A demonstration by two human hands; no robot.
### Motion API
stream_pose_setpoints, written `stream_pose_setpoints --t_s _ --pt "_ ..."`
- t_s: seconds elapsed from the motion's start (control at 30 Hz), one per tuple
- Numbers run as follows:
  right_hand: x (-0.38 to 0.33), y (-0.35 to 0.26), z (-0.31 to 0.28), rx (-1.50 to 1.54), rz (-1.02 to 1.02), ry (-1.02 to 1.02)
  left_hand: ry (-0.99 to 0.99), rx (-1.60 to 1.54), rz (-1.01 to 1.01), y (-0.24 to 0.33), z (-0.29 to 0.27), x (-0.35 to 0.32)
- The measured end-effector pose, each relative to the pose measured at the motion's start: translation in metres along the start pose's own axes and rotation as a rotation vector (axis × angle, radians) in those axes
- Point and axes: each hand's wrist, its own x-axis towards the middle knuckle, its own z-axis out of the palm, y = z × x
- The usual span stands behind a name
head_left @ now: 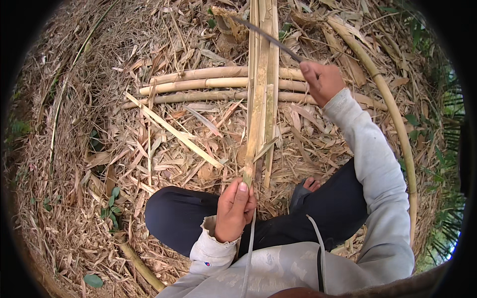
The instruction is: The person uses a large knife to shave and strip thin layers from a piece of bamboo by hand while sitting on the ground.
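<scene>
My left hand (235, 207) is closed round the near end of a long split bamboo strip (255, 121), thumb on top. The strip runs straight away from me and lies over several crosswise bamboo poles (201, 85). More split strips (270, 107) lie alongside it. Up to the right, my right hand (324, 82) is closed on a knife with a long dark blade (273, 40). The blade slants up and left across and above the far part of the strips, its tip near a stump (232, 32). The knife's handle is hidden in my fist.
A long bent bamboo pole (380, 79) curves down the right side. A loose split piece (174, 130) lies slantwise left of the strips. Shavings and dry leaves (119, 159) cover the ground. My sandalled foot (304, 191) is near the strips' close end; another pole (141, 268) lies lower left.
</scene>
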Motion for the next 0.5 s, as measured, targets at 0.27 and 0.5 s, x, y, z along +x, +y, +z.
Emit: stream_pose_setpoints --t_s 0.27,0.5 --pt "0.033 0.074 -0.003 0.078 0.521 0.05 0.011 0.018 0.014 -0.002 0.0 -0.005" --pt "0.025 0.05 -0.004 1.131 0.886 0.088 0.066 0.125 0.054 -0.006 0.005 0.003"
